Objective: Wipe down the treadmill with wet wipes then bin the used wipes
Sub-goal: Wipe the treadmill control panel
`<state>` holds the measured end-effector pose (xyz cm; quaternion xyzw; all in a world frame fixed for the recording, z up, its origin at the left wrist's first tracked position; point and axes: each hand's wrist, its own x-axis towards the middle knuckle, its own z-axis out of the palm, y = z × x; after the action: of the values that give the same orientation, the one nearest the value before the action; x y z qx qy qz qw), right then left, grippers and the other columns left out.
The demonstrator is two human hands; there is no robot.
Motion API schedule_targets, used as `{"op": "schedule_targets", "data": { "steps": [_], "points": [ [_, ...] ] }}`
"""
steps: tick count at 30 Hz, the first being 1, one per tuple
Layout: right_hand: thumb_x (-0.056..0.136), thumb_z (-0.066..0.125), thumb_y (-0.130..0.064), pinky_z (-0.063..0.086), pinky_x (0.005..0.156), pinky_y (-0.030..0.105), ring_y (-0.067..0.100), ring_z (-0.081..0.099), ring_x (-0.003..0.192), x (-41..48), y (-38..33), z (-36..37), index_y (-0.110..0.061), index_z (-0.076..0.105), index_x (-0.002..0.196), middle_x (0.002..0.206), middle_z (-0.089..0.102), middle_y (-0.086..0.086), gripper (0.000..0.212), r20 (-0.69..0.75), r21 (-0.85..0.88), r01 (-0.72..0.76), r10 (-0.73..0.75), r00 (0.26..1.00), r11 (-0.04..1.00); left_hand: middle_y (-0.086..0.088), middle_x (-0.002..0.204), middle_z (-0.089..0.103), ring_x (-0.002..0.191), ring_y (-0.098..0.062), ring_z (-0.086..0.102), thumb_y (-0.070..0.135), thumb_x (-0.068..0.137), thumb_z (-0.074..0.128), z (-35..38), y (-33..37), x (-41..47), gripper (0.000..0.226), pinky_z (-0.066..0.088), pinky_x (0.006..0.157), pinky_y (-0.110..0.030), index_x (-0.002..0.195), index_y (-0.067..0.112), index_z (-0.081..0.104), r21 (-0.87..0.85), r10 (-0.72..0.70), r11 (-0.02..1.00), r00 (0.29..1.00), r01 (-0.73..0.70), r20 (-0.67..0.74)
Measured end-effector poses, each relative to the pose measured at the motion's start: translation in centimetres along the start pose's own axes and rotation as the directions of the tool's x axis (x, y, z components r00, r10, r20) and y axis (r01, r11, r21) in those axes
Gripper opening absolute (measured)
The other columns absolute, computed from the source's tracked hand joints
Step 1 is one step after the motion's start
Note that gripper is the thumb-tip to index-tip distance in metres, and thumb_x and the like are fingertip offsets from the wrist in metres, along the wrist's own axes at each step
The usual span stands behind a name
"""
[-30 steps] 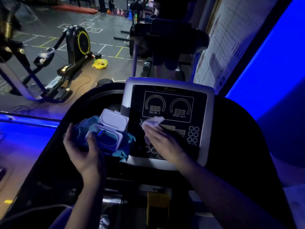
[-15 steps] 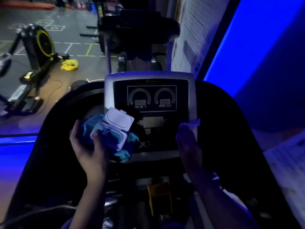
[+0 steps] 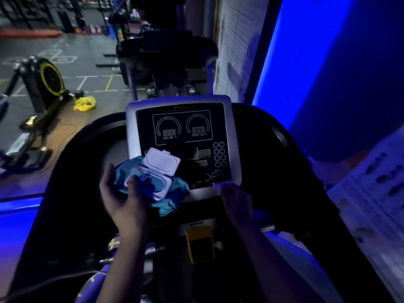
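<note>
1. Head view: dim gym with blue lighting. The treadmill console (image 3: 181, 132) sits centre frame, showing two dial displays marked INCLINE and SPEED and a block of round buttons at its right.
2. Left hand (image 3: 124, 200) grips the wet wipes pack (image 3: 172, 193), a blue soft pack. The fingers wrap under it and the thumb presses on the front edge of the dispenser.
3. The pack is held up in front of the console's lower left corner. Its white flip lid (image 3: 161, 160) stands open, tilted back.
4. Right hand (image 3: 236, 200) is at the console's lower right corner, fingertips against the edge.
5. A pale scrap, likely the wipe (image 3: 219, 184), shows at those fingertips. It is too dark to tell whether the right fingers are curled on it or flat.
6. A yellow tab (image 3: 199, 243) sits below the console, between the two forearms.
7. Black handrails (image 3: 72, 171) curve round both sides.
8. Background: an exercise machine with a yellow ring (image 3: 51, 78) is on the floor at left, with a yellow cloth (image 3: 85, 103) beside it. A second treadmill (image 3: 166, 53) is straight ahead.
</note>
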<state>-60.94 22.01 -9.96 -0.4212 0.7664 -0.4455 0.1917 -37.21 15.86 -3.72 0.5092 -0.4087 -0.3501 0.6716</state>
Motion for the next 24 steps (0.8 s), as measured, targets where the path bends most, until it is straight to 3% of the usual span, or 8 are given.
{"op": "schedule_targets", "data": {
  "steps": [3,6,9,12,14,17,22,24],
  "points": [
    [0.096,0.065,-0.029,0.047,0.057,0.022,0.011,0.065,0.064,-2.3,0.5,-3.1,-0.021,0.072,0.077,0.067,0.07,-0.005,0.023,-0.008,0.207,-0.208,0.215,0.977,0.956,-0.001,0.146,0.058,0.136,-0.021,0.057,0.009,0.1,0.066,-0.5,1.4,-2.5,0.051,0.043,0.12,-0.052,0.146,0.027,0.052,-0.052,-0.029,0.998,0.999,0.027,-0.043],
    [0.094,0.066,-0.032,0.061,0.072,0.04,0.016,0.073,0.076,-6.0,1.8,-6.0,-0.017,0.076,0.091,0.08,0.076,0.001,0.018,0.059,0.418,-0.326,0.333,0.941,0.848,0.001,0.144,0.06,0.133,-0.019,0.059,0.01,0.099,0.069,-1.1,1.6,-7.0,0.051,0.043,0.118,-0.055,0.146,0.021,0.055,-0.138,-0.113,0.985,0.99,0.1,-0.084],
    [0.092,0.072,-0.022,0.059,0.062,0.028,0.015,0.069,0.068,-10.1,2.7,-9.9,0.001,0.069,0.102,0.089,0.068,0.016,0.025,0.24,0.704,-0.416,0.358,0.902,0.575,0.006,0.135,0.065,0.124,-0.01,0.064,0.01,0.095,0.072,-2.3,1.7,-12.8,0.051,0.043,0.118,-0.057,0.143,0.02,0.056,-0.154,-0.158,0.978,0.982,0.141,-0.102],
    [0.069,0.089,-0.037,0.062,0.079,0.037,0.024,0.072,0.084,-14.7,4.1,-13.0,-0.006,0.07,0.107,0.1,0.072,0.014,0.052,0.452,0.798,-0.515,0.256,0.855,0.313,0.0,0.136,0.064,0.119,-0.007,0.063,0.007,0.095,0.071,-4.3,2.4,-18.9,0.05,0.044,0.119,-0.049,0.141,0.022,0.055,-0.143,-0.185,0.975,0.978,0.17,-0.098],
    [0.097,0.062,-0.023,0.054,0.099,0.048,0.027,0.071,0.104,-17.9,5.8,-13.9,-0.003,0.063,0.126,0.118,0.071,0.013,0.035,0.396,0.798,-0.484,0.292,0.87,0.358,-0.007,0.145,0.061,0.128,-0.02,0.062,0.016,0.093,0.074,-6.4,2.6,-23.0,0.047,0.043,0.119,-0.053,0.134,0.033,0.06,-0.164,-0.215,0.965,0.975,0.204,-0.053],
    [0.106,0.046,-0.024,0.05,0.103,0.038,0.017,0.068,0.114,-22.5,6.0,-16.0,-0.014,0.066,0.124,0.122,0.072,0.001,0.029,0.424,0.791,-0.527,0.342,0.839,0.312,-0.013,0.148,0.06,0.13,-0.032,0.062,0.029,0.09,0.078,-10.1,2.9,-27.1,0.043,0.046,0.114,-0.053,0.128,0.044,0.066,-0.154,-0.278,0.95,0.96,0.271,-0.024],
    [0.106,0.045,-0.029,0.052,0.099,0.039,0.022,0.07,0.112,-28.0,7.3,-19.1,-0.014,0.066,0.117,0.122,0.072,0.007,0.028,0.381,0.824,-0.517,0.449,0.809,0.232,-0.021,0.114,0.066,0.073,-0.012,0.068,0.006,0.101,0.067,-12.2,4.4,-31.5,0.039,0.056,0.062,-0.02,0.125,0.037,0.065,-0.185,-0.413,0.889,0.908,0.418,0.066],
    [0.106,0.042,-0.028,0.05,0.102,0.041,0.025,0.069,0.113,-30.0,7.5,-20.6,-0.006,0.064,0.126,0.123,0.071,0.011,0.036,0.35,0.85,-0.483,0.459,0.816,0.209,-0.024,0.127,0.068,0.089,-0.023,0.072,0.011,0.095,0.073,-12.4,4.4,-32.5,0.041,0.06,0.075,-0.032,0.127,0.036,0.068,-0.162,-0.454,0.869,0.884,0.467,0.112]
  ]
}}
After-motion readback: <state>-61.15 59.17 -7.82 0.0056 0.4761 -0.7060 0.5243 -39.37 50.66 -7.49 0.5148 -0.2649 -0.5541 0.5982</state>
